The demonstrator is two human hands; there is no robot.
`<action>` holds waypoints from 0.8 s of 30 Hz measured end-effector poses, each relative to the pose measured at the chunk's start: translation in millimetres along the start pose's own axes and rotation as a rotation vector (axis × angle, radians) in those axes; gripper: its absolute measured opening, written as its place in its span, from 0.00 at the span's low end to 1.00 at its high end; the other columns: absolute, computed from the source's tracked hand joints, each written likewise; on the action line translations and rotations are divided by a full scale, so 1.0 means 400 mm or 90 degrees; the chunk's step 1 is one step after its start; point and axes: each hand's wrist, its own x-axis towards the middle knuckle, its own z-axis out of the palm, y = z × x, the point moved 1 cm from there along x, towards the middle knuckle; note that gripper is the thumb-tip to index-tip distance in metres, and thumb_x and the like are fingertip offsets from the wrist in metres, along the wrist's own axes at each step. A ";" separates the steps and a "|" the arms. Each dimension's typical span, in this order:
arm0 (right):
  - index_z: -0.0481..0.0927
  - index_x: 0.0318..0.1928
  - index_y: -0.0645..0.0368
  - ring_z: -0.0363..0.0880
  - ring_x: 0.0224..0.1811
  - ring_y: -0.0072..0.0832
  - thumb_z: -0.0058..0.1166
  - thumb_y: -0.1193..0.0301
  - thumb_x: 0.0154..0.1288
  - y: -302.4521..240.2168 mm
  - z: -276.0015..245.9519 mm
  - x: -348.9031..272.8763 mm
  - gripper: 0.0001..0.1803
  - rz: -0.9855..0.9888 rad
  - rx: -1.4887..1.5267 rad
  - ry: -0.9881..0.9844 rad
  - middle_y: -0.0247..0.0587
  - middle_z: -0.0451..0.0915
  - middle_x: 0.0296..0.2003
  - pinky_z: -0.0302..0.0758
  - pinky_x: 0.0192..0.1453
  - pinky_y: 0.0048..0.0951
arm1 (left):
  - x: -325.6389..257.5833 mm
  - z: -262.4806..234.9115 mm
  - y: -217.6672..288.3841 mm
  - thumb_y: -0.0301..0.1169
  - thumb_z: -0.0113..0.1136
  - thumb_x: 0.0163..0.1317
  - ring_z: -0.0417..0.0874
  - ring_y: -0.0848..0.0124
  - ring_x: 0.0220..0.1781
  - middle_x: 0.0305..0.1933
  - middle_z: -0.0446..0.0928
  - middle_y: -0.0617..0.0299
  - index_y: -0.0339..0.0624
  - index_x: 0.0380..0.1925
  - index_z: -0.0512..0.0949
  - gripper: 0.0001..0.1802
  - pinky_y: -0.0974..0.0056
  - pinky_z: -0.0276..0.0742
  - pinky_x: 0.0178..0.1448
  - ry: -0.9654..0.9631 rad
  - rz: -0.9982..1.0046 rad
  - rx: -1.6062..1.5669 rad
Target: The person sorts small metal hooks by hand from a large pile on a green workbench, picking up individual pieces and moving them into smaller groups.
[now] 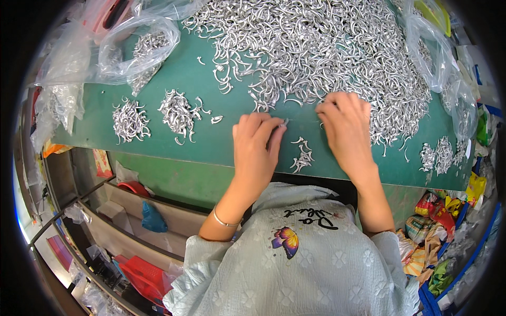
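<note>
A large heap of small curved silver metal pieces (316, 47) covers the far part of the green table. My left hand (256, 138) is closed in a pinch, a small curved metal piece (285, 122) showing at its thumb and fingertip. At the heap's near edge, my right hand (345, 126) has its fingers curled together; what they hold, if anything, is hidden. Between my hands and nearer to me lies a little cluster of the same pieces (302, 156). Two small piles, one outer (129, 121) and one inner (179, 113), sit left of my left hand.
Clear plastic bags with metal pieces stand at the far left (142, 52) and right (435, 58). More small piles (444, 155) lie near the right front corner of the green table (211, 142). A wooden shelf frame (132, 226) and red basket (145, 276) are below left.
</note>
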 end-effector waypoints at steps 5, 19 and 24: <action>0.80 0.41 0.57 0.71 0.51 0.37 0.62 0.78 0.52 -0.031 -0.012 0.024 0.13 0.023 0.120 0.023 0.37 0.75 0.45 0.64 0.54 0.38 | -0.046 -0.002 0.027 0.22 0.66 0.55 0.74 0.60 0.41 0.40 0.75 0.59 0.39 0.39 0.80 0.11 0.59 0.64 0.44 -0.068 0.033 -0.040; 0.80 0.39 0.55 0.72 0.55 0.36 0.60 0.76 0.56 0.026 -0.030 0.020 0.09 -0.016 -0.088 0.041 0.35 0.76 0.48 0.60 0.63 0.44 | 0.014 -0.029 -0.043 0.23 0.68 0.54 0.73 0.60 0.42 0.40 0.74 0.58 0.41 0.42 0.78 0.15 0.59 0.64 0.46 0.069 -0.021 0.047; 0.79 0.39 0.55 0.73 0.51 0.35 0.63 0.77 0.54 0.002 -0.034 0.024 0.11 0.037 0.019 0.076 0.33 0.76 0.43 0.59 0.61 0.45 | 0.028 -0.020 -0.048 0.22 0.67 0.55 0.73 0.60 0.41 0.40 0.73 0.59 0.41 0.39 0.79 0.11 0.59 0.63 0.46 0.054 -0.014 0.050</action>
